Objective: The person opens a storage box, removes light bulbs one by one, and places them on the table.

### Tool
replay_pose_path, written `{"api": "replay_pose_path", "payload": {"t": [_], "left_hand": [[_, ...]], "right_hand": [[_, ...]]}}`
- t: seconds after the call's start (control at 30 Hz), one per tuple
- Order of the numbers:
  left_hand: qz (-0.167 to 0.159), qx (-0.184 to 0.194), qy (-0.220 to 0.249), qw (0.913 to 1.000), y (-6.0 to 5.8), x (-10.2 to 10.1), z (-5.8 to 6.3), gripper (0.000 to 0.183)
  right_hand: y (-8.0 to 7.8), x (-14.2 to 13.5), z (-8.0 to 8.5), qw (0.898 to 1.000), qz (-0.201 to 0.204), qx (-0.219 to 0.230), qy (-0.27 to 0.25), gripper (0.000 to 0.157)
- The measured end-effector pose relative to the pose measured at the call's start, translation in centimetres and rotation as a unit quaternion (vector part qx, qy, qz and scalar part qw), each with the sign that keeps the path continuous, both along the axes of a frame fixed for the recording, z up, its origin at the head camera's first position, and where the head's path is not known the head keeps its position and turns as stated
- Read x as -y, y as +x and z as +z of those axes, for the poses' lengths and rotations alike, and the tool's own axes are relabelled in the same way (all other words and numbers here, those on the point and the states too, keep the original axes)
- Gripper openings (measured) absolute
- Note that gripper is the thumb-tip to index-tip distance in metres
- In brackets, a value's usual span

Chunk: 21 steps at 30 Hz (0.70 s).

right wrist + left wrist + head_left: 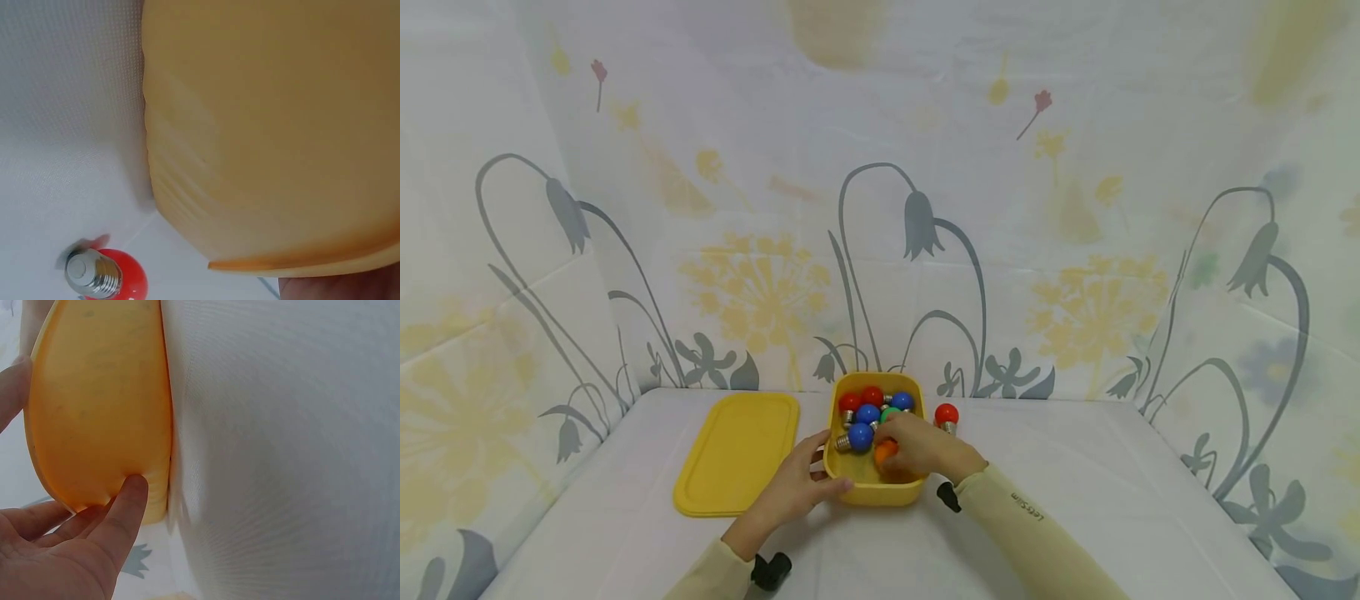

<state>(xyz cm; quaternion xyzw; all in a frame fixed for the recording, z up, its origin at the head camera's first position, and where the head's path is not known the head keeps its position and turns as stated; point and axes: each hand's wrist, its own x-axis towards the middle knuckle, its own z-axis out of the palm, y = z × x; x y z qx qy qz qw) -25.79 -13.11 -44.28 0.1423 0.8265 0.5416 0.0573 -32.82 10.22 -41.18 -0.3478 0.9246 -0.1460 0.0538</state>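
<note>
A yellow plastic box (880,496) stands on the table with several coloured light bulbs inside. My left hand (801,483) holds its near left corner, thumb at the front rim; in the left wrist view the fingertips (134,487) press the box's side wall. My right hand (917,444) reaches over the right rim into the box, fingers bent around an orange bulb (886,452) and partly hiding it. Beside that hand lie a green bulb (890,413) and a blue bulb (860,437). The box wall (269,137) hides most of the right hand in the right wrist view.
Left of the box lies a yellow lid (737,454), flat on the white table (1075,517). Just outside the box's right side lies a red bulb (947,413) with a metal screw base. A flower-printed cloth (880,275) hangs behind the table.
</note>
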Motion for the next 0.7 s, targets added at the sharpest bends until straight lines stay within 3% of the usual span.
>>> {"api": "replay_pose_path", "payload": {"t": [0.33,0.7], "left_hand": [[0.007,0.003,-0.006,1.0,0.0,0.0,0.0,0.091],[0.003,-0.003,-0.006,1.0,0.1,-0.1,0.1,0.092]], "right_hand": [[0.1,-0.4,0.5,0.999,-0.015,0.01,-0.034,0.026],[-0.2,-2.6,2.3,0.993,0.0,-0.048,-0.111,0.029]]}}
